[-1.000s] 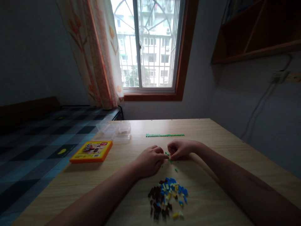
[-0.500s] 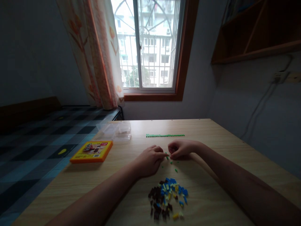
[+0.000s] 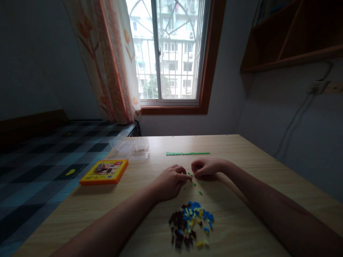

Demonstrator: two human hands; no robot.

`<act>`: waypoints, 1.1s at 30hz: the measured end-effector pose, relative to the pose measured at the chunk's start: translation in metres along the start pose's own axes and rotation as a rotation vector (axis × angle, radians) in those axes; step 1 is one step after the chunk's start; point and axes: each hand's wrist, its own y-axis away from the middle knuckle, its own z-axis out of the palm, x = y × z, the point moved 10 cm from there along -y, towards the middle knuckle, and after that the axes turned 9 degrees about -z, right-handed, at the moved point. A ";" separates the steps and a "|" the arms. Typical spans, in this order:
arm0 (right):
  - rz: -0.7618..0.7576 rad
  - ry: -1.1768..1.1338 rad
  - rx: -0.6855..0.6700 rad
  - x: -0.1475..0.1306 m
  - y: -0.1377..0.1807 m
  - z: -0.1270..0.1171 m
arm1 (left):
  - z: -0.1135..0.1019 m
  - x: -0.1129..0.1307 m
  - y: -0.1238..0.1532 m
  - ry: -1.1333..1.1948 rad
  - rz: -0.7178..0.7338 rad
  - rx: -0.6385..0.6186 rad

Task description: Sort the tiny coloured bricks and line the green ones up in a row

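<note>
My left hand [image 3: 173, 182] rests on the table with its index finger stretched out, the tip at a small green building brick [image 3: 190, 179]. Facing it from the right is my right hand [image 3: 207, 167], fingers curled in and pressed together near the tabletop; whatever they may hold is hidden. Several loose green bricks [image 3: 200, 192] lie between and just below the hands. Beyond them, small green bricks form a long straight row [image 3: 187, 154]. Closer to me, a mixed pile of brown bricks [image 3: 178, 219], blue bricks [image 3: 209, 216] and yellow bricks [image 3: 200, 244] is spread out.
An orange-yellow box [image 3: 105, 172] lies on the wooden table [image 3: 230, 221] at left. Behind it stands a clear plastic tray [image 3: 131, 150]. A bed with a checked cover [image 3: 88, 142] adjoins the left side, and a window [image 3: 177, 64] is beyond the table.
My left index fingertip has moved slightly down and covers more of a green brick. More green bricks show above it. My right hand stays nearly in place.
</note>
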 end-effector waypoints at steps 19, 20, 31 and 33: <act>-0.013 -0.116 0.015 0.005 0.000 0.001 | -0.004 -0.032 -0.005 -0.039 -0.138 0.090; -0.010 -0.118 0.021 0.006 0.000 0.001 | -0.004 -0.033 -0.005 -0.048 -0.145 0.095; -0.063 0.134 -0.049 -0.007 -0.001 0.002 | -0.012 -0.055 -0.003 -0.102 -0.305 0.181; -0.069 0.158 -0.046 -0.009 -0.002 0.002 | -0.012 -0.054 -0.004 -0.106 -0.295 0.179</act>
